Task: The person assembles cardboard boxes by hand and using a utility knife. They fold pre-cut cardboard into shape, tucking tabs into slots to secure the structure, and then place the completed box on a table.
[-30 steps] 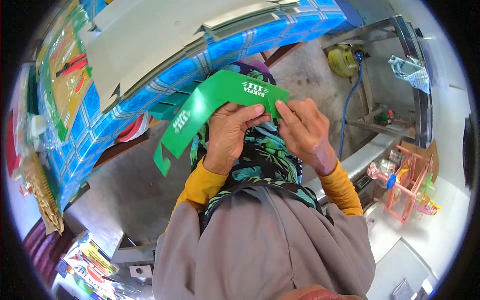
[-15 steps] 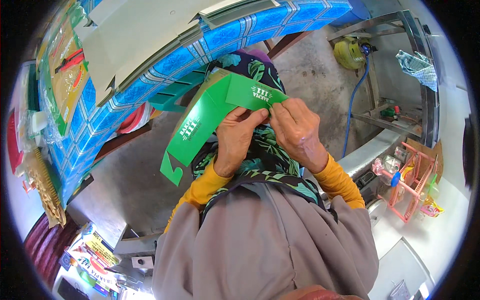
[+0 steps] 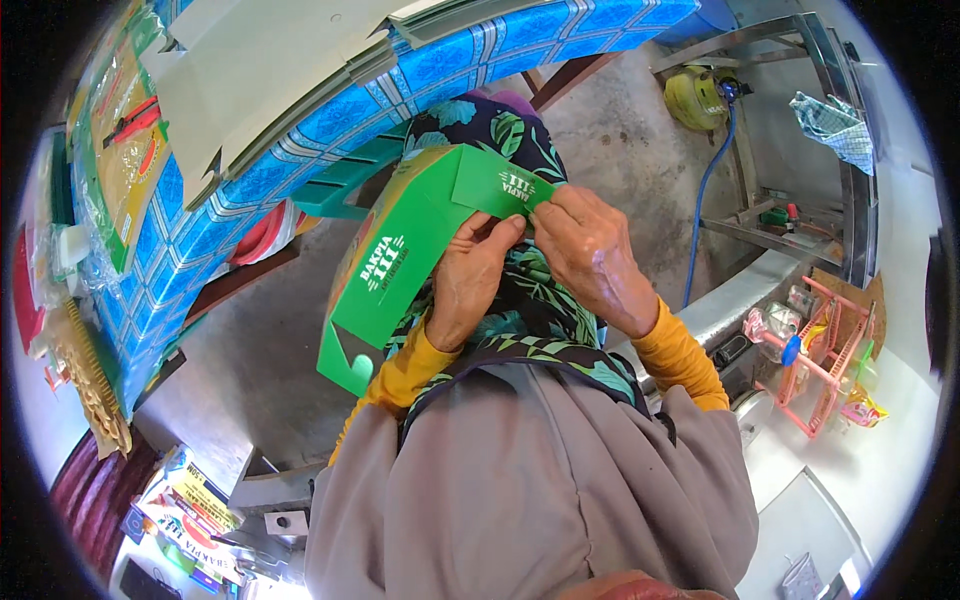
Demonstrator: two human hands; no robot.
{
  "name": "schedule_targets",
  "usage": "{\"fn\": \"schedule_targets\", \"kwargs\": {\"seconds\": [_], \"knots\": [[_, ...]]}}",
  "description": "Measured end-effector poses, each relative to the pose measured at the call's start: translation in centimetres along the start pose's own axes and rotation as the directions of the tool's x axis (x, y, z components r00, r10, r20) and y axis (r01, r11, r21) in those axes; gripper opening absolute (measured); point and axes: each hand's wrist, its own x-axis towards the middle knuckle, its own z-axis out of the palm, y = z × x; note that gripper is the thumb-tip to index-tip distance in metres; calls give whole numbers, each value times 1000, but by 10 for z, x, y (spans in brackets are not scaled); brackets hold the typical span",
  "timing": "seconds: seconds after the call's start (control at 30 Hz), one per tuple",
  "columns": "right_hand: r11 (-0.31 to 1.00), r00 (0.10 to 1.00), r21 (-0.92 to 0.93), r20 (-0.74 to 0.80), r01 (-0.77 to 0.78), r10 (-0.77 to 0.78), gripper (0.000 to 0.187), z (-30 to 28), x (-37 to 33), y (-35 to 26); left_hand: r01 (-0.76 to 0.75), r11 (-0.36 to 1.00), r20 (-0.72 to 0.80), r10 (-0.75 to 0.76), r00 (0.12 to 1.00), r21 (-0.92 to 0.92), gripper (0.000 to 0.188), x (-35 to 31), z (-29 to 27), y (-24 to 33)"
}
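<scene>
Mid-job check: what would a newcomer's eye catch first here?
Most likely the bright green box at the centre, with the left hand and right hand at its narrow end panel. Next, the blue patterned tablecloth at upper left, under pale flat sheets. Then the yellow-green gas cylinder at upper right.

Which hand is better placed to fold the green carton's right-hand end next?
Probably the right hand: its fingers already pinch that end of the green carton. The left hand holds the near edge, further left, so seems better suited to steadying.
</scene>
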Motion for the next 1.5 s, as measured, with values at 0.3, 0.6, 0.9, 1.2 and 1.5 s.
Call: {"fn": "schedule_targets", "kwargs": {"seconds": [0.3, 0.6, 0.9, 1.2, 1.5], "knots": [[999, 996, 31, -80, -41, 43, 15, 10, -3, -1, 82, 997, -18, -82, 996, 14, 17, 0, 1, 2], [961, 979, 275, -187, -31, 85, 28, 7, -11, 1, -16, 998, -80, 11, 997, -56, 18, -5, 6, 20], [954, 962, 285, -225, -87, 155, 18, 17, 3, -2, -64, 993, 30, 61, 998, 98, 20, -2, -1, 29], [836, 991, 544, -131, 77, -7, 14, -45, 62, 3, -88, 933, 184, 24, 983, 349, 17, -14, -15, 103], [721, 768, 693, 449, 24, -457, 29, -49, 78, 39, -261, 690, 634, -361, 684, 675, 22, 6, -47, 128]]}}
